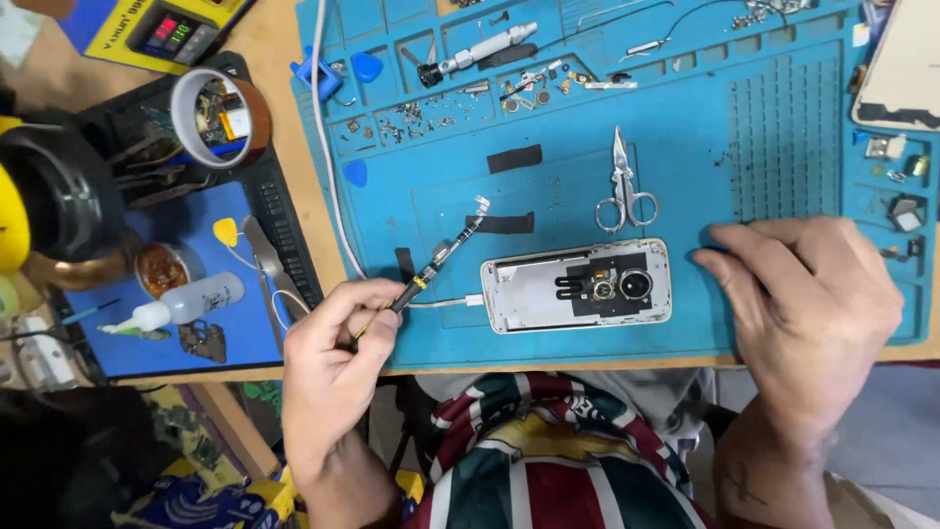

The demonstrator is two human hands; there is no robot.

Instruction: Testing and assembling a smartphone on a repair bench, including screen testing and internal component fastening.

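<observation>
An opened white phone [576,285] lies back-up on the blue repair mat [587,118], with a black camera module showing and a white cable plugged into its left end. My left hand [333,367] grips a thin black and yellow tool [446,253] whose tip points up and right, just left of the phone. My right hand [808,304] rests palm-down on the mat to the right of the phone, fingers spread and touching the mat, holding nothing.
Small scissors [624,186] lie above the phone, with black tape strips [514,158] nearby. Screws and small parts fill the mat's top trays. A tape roll [220,116], glue bottle [191,302] and tweezers [269,264] sit on the left. A second device [906,69] lies top right.
</observation>
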